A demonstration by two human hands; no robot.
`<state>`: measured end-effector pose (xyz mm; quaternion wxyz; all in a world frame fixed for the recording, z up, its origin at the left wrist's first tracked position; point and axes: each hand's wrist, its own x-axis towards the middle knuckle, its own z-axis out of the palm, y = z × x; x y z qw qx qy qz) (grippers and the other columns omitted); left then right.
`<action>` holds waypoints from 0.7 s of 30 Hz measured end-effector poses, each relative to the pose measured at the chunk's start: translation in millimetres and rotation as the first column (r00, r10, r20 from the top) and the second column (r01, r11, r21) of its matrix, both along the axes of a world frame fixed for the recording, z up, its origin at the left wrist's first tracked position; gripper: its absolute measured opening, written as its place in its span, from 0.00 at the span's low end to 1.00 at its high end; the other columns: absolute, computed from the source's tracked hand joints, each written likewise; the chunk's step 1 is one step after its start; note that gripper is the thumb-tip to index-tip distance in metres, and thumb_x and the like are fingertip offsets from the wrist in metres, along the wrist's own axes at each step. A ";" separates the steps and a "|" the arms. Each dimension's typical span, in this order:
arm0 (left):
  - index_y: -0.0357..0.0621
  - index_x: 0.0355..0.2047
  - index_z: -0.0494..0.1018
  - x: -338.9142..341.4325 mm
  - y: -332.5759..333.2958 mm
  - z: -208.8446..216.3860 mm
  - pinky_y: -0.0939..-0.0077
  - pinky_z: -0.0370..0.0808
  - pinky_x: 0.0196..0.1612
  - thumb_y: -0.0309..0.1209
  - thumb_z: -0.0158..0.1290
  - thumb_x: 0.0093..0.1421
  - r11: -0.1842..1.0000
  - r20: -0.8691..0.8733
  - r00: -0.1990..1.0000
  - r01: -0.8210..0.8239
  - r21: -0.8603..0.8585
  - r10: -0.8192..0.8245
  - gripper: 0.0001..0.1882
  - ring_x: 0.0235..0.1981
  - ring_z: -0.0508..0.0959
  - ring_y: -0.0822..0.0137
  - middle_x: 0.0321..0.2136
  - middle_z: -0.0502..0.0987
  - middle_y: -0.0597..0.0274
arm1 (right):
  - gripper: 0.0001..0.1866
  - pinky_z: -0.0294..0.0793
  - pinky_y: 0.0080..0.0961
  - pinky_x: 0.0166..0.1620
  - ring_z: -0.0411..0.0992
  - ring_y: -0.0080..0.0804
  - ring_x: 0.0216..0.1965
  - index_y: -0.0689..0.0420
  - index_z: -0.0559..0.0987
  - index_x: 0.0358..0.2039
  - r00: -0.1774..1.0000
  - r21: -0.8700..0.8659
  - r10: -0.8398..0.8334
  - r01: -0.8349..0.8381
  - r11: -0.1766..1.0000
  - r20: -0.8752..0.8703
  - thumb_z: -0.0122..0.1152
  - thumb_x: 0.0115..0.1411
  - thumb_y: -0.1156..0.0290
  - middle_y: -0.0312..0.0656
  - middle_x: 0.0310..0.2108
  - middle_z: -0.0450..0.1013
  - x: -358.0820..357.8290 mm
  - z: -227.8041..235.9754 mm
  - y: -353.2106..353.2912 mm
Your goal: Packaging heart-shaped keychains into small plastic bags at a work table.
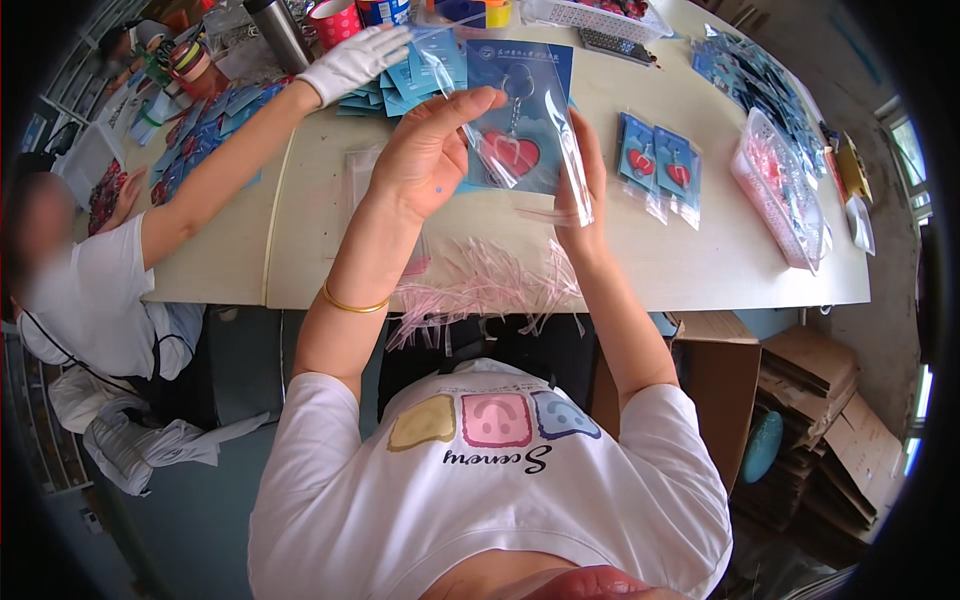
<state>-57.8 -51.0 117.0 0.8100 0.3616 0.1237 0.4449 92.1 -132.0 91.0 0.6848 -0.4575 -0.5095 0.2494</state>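
Observation:
Both hands hold up a blue card [545, 95] above the table. A keychain with a red heart pendant [516, 156] and silver chain lies against its front. Clear plastic film of a bag [574, 195] shows along the card's right side and lower edge. My left hand [428, 150] grips the left side, thumb across the front by the chain. My right hand [588, 185] is closed round the right edge, its fingers partly hidden behind. Pink-white strips [490, 285] lie below at the table's front edge.
Two bagged heart keychains [655, 165] lie right of my hands, before a pink basket [775, 195]. A co-worker's gloved hand [358, 65] reaches in from the left over blue cards [375, 98]. A thermos [280, 35] stands behind. Blue packets [755, 85] are piled far right.

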 end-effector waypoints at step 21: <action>0.40 0.35 0.76 -7.7 -3.5 -25.0 0.76 0.71 0.45 0.31 0.60 0.53 0.999 -0.027 0.999 -0.033 -0.038 0.032 0.11 0.39 0.76 0.70 0.35 0.78 0.62 | 0.22 0.73 0.27 0.36 0.73 0.41 0.33 0.58 0.72 0.40 0.842 0.073 -0.122 0.098 0.992 0.525 0.68 0.43 0.75 0.47 0.38 0.69 -1.1 -0.3 21.8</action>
